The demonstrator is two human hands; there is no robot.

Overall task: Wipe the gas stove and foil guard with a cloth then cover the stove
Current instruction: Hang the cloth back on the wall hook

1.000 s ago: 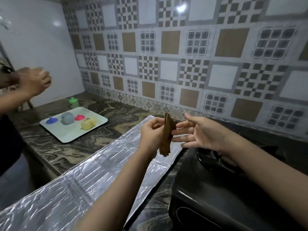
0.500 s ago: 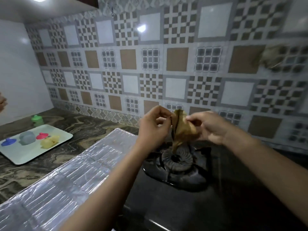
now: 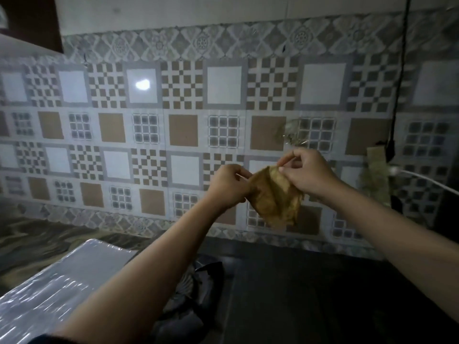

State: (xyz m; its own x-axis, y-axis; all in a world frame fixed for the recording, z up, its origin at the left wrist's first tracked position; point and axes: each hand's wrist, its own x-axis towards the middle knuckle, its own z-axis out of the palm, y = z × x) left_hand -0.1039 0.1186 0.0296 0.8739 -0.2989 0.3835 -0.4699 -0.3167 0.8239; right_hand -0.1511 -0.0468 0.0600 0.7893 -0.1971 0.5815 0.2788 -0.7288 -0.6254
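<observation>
Both my hands hold a small brown cloth (image 3: 274,199) up in front of the tiled wall. My left hand (image 3: 227,186) grips its left edge and my right hand (image 3: 306,173) pinches its upper right corner, so the cloth hangs partly spread between them. Below lies the black gas stove (image 3: 310,294), its left burner (image 3: 198,281) partly hidden by my left forearm. The silver foil guard (image 3: 49,286) lies flat at the lower left, beside the stove.
The patterned tile wall (image 3: 149,132) fills the background. A black cable (image 3: 397,83) hangs at the right with a white cord (image 3: 427,181) near it. A dark marbled counter (image 3: 37,234) runs behind the foil.
The view has tilted up and right, so the tray at the left has left the frame. My hands have risen and moved right, pulling the folded cloth wider open.
</observation>
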